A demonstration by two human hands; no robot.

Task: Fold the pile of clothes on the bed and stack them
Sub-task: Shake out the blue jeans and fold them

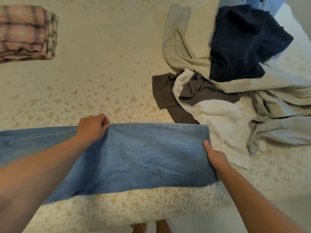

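2 bare forearms come in from the bottom edge, nearest the camera, reaching over the near edge of the bed. Under them: 1 pair of light blue denim jeans (143, 153), laid flat across the near part of the cream speckled bedspread (104, 68), legs running left-right, hem end at right.

Left hand (93, 127): sits on the far top edge of the jeans, about mid-length. Fingers curled down, pinching the denim edge between thumb and fingertips.

Right hand (214, 156): at the hem end, right side. Thumb lies on top of the denim just inside the hem seam, other fingers tucked under the fabric and hidden. Reads as gripping the hem; how far the hidden fingers curl, can't tell.

Jeans lie between both hands, fabric fairly smooth, left end runs off frame.

Counts:
- 1 folded stack of pink and grey plaid cloth (27, 32), far left, well apart from the jeans. Number of pieces in it unclear.
- 1 loose pile of unfolded clothes (244, 78), right side. Visible in it: 1 navy blue garment (247, 41) on top, 1 dark brown garment (170, 93), 1 white garment (223, 121) touching the jeans' hem end, pale grey-beige fabric (279, 115), a bit of light blue cloth (269, 4) at the far top.
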